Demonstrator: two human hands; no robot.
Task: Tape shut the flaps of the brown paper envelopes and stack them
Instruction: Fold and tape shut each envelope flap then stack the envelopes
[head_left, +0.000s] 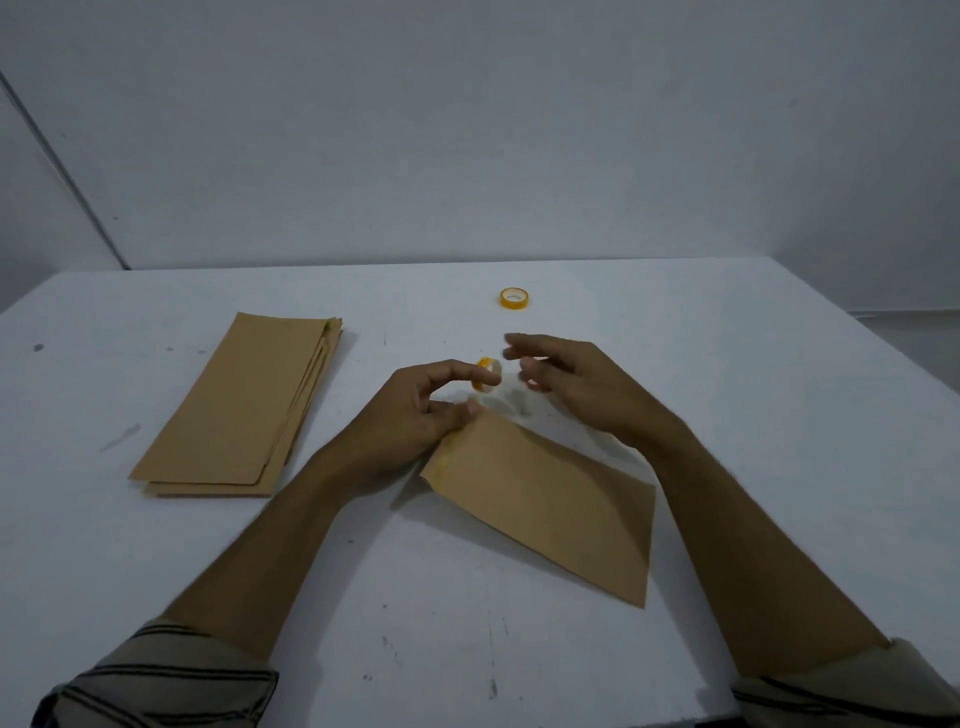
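Brown envelope flat on bench, long axis 10-to-4 o'clock, flap end at left hand, whose grip pinches tape roll; right hand at roll's 3 o'clock, blurred, can't tell its grip.

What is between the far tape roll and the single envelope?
Head view: the left hand holding a second tape roll, and the right hand beside it.

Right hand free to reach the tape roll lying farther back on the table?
Likely yes: the far tape roll lies just beyond the right hand, whose fingers look empty, with only bare table between.
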